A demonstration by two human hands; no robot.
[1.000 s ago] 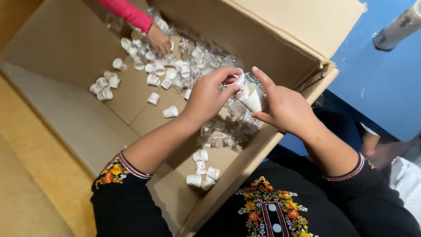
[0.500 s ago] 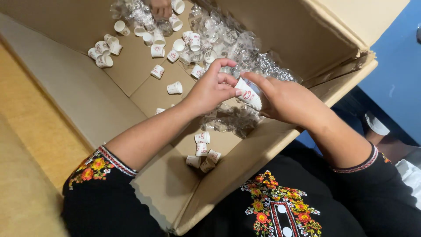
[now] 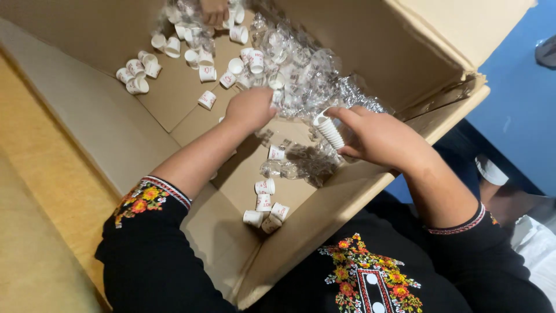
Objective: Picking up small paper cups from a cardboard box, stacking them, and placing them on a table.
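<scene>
I lean over a large cardboard box (image 3: 370, 191) holding several small white paper cups with red print and a heap of crumpled clear plastic wrap (image 3: 313, 75). My right hand (image 3: 379, 136) grips a short stack of nested white cups (image 3: 329, 128) above the wrap. My left hand (image 3: 252, 107) reaches down into the cups and wrap at the box's middle, fingers curled; what it holds is hidden. Loose cups (image 3: 265, 203) lie near the box's front wall, others (image 3: 138, 72) at the far left.
Another person's hand (image 3: 214, 10) works among the cups at the box's far end. A yellowish wooden floor (image 3: 40, 191) lies to the left, a blue floor (image 3: 521, 110) to the right. The box's flap (image 3: 457, 29) stands up at upper right.
My left hand has let go of the cup stack and moved left and down into the pile. My right hand keeps the stack. The view has shifted closer over the box.
</scene>
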